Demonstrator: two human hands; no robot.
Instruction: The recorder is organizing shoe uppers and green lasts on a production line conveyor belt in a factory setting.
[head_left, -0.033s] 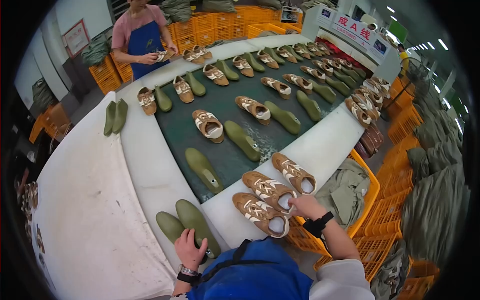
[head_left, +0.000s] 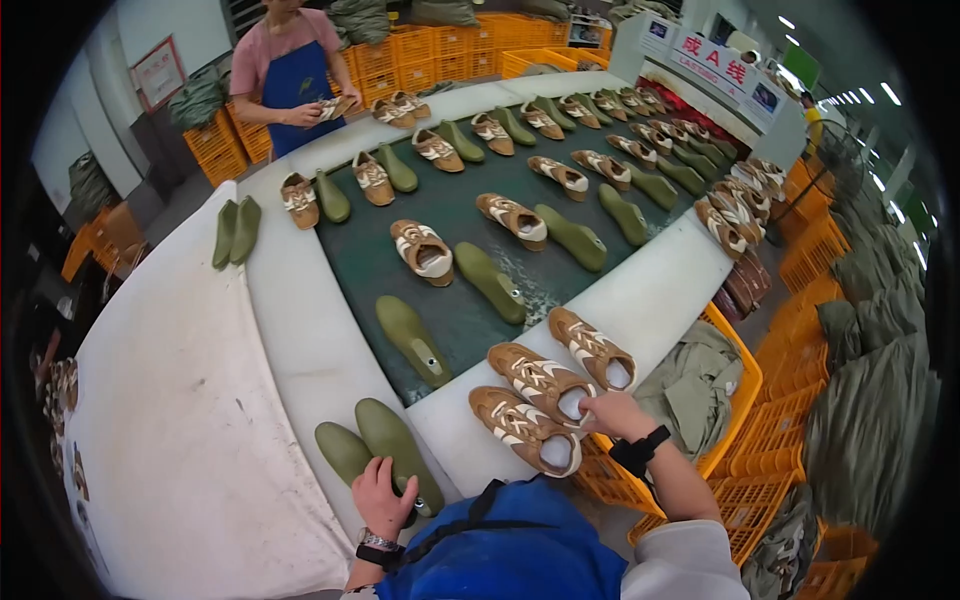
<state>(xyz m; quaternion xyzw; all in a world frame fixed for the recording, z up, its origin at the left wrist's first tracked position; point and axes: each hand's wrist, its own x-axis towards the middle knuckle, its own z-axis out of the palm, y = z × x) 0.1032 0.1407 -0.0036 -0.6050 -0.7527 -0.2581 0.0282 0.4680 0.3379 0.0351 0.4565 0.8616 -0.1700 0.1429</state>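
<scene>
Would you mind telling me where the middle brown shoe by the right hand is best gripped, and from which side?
Probably at the heel collar. The middle brown shoe lies with its open heel toward the person and its toe pointing away, and the right hand already touches that rim. Coming from the near side, fingers could hook into the opening. Shoes close on both sides make a sideways grip awkward.

- Take the green belt as your landmark: its near corner carries a single green last, with bare belt on either side of it.
- On the belt's right, the white ledge lies open beyond three brown shoes crowding its near end.
- Left of the belt, the broad white table lies free past two green lasts.
- Farther up, shoes and lasts alternate closely, leaving only narrow gaps.
</scene>
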